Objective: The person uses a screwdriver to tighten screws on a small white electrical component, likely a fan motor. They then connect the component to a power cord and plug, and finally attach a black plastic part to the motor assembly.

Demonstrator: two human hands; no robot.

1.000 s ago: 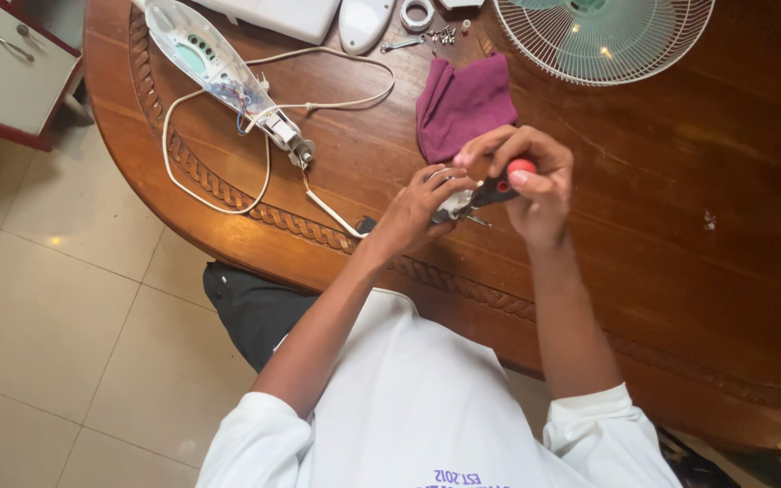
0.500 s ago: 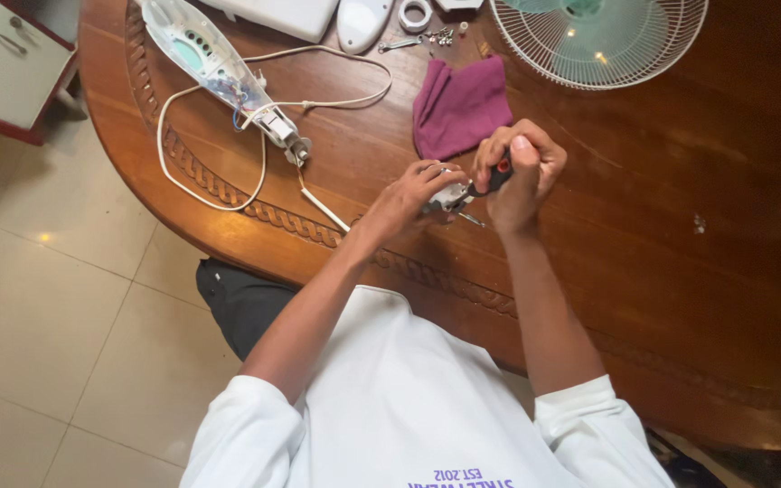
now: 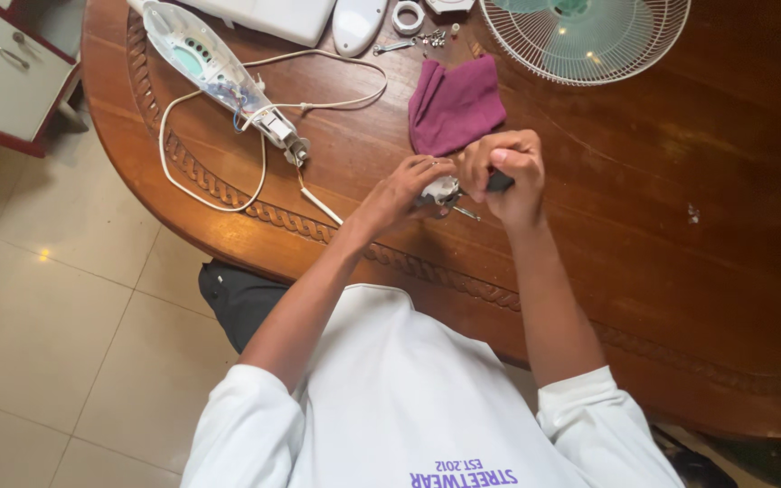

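Seemingly both hands grip tight: left hand (image 3: 401, 187) pinching a small metal part (image 3: 440, 191), right hand (image 3: 508, 173) fisted on a dark tool handle (image 3: 499, 182)

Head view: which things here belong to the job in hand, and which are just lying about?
In hand:
left hand on small white part
right hand gripping dark tool

Lying about:
cloth
opened iron handle with cord
fan grille
tape roll

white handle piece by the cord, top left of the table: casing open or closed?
Open. The white elongated handle shell lies with its inside up, coloured wires exposed, white cord trailing across the brown wooden table.
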